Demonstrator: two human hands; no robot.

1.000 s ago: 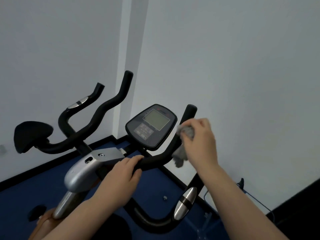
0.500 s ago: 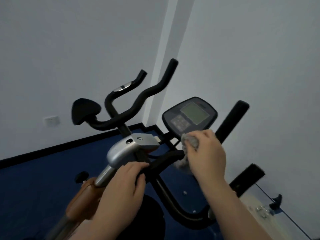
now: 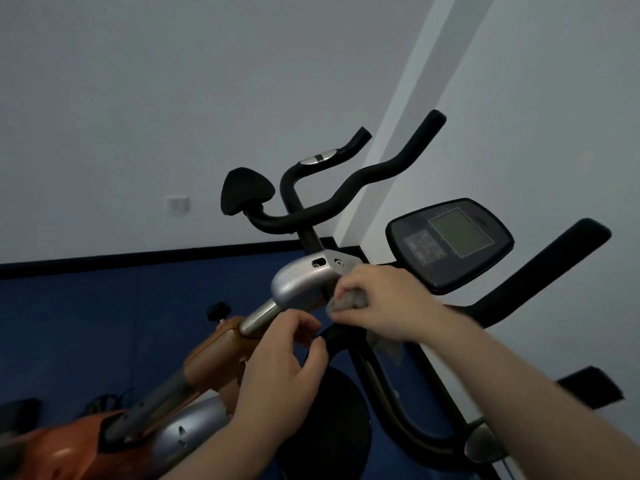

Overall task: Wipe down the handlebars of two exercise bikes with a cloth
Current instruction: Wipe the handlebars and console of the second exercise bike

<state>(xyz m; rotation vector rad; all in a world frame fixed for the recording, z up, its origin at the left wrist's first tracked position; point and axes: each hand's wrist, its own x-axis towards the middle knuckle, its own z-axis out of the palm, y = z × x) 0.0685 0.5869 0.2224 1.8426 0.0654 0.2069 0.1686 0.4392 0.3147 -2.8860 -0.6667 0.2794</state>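
Wiping near the stem: right hand (image 3: 388, 303) grip clamped on the cloth (image 3: 348, 301) against the handlebar (image 3: 341, 336), left hand (image 3: 287, 362) pinching the bar just below; next, probably sweep outward

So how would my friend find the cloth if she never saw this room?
Find the nearest exercise bike's silver handlebar clamp, below the dark display console. Just right of it, the right hand presses on the black handlebar. The cloth is the small grey crumpled rag bunched in that hand, the only soft, wrinkly thing among hard metal and black bars.
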